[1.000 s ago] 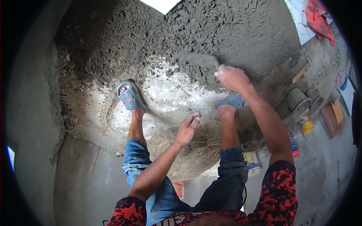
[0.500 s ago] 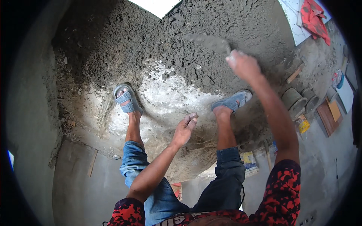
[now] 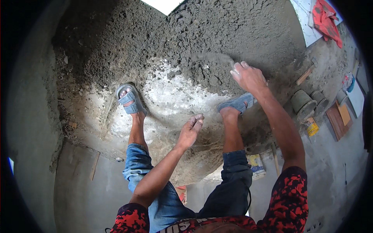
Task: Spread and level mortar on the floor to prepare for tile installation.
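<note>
My right hand point(image 3: 250, 79) is closed round the handle of a trowel point(image 3: 217, 57), its mortar-grey blade blurred and lying over the damp mortar bed point(image 3: 248, 27). The handle itself is mostly hidden by my fingers. Between my knees and the mortar's near edge, my left hand point(image 3: 189, 133) hangs in the air, thumb and fingers pressed together. Whatever it may hold is too small to make out. The bed's near side is crumbly, and its far right part looks smoother.
My sandalled feet stand on the pale floor point(image 3: 167, 99) by the mortar. A white tile point(image 3: 165, 4) lies at the far edge; a red cloth point(image 3: 326, 21) rests on tiles at far right. Buckets point(image 3: 303, 104), a wood strip point(image 3: 305, 75) and boards point(image 3: 337, 120) are at right. A wall point(image 3: 29, 116) rises at left.
My right hand has drawn the trowel nearer to me, down across the mortar. My left hand has stayed almost where it was.
</note>
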The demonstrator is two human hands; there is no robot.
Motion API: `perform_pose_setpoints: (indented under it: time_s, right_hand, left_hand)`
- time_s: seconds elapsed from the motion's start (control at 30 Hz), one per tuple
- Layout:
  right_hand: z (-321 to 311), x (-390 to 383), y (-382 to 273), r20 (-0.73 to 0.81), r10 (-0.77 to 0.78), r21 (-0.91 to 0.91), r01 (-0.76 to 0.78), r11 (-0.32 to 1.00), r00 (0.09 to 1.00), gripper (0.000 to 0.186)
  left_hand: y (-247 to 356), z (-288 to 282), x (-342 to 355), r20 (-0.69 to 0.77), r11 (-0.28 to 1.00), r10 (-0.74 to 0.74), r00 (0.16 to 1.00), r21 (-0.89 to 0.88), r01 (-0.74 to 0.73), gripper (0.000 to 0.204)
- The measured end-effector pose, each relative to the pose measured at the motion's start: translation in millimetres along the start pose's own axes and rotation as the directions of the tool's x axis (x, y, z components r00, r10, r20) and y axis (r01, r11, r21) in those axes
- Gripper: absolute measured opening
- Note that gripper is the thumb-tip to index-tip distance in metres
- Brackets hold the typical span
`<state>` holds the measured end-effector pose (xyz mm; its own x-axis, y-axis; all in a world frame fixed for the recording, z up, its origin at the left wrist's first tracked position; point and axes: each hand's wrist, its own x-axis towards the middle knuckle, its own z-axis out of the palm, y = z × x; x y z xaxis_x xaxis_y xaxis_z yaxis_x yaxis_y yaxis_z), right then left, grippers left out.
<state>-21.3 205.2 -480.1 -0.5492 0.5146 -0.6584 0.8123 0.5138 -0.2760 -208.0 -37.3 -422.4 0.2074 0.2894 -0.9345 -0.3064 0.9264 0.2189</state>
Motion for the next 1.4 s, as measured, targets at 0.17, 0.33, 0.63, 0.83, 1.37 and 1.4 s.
perform_pose_setpoints:
  time_s: [0.17, 0.33, 0.63, 0.83, 1.37, 1.4]
  right_hand:
    - [5.4, 15.0, -17.3, -0.018, 0.046, 0.012, -0.046, 0.999, 0.999, 0.028]
    - [19.4, 38.6, -42.6, 0.082, -0.147, -0.078, 0.153, 0.985, 0.986, 0.031]
    - [9.5, 18.7, 7.0, -0.019, 0.072, -0.076, -0.073, 0.994, 0.997, 0.033]
    - [7.4, 22.7, 49.3, -0.080, 0.122, -0.137, -0.132, 0.982, 0.989, 0.025]
    - [39.8, -49.1, 70.4, 0.089, 0.167, 0.032, -0.170, 0.985, 0.982, 0.027]
    - [46.4, -58.1, 55.7, 0.081, 0.161, 0.039, -0.164, 0.986, 0.984, 0.027]
  left_hand:
    - [2.6, 3.4, 0.7, 0.007, 1.000, -0.012, 1.000, 0.007, 0.012, 0.042]
    - [2.5, 4.8, -0.4, -0.033, 0.999, 0.028, 0.999, 0.019, -0.027, 0.038]
    - [10.1, 0.6, -2.4, 0.011, 0.998, -0.001, 1.000, 0.061, 0.001, 0.043]
    - [5.3, 5.3, -0.3, 0.025, 0.999, -0.007, 1.000, -0.036, 0.008, 0.043]
    - [-6.9, 6.2, 6.1, -0.023, 0.999, -0.033, 0.999, 0.018, 0.033, 0.041]
    - [-11.9, 3.1, 6.4, -0.013, 0.999, -0.030, 0.999, 0.020, 0.030, 0.041]
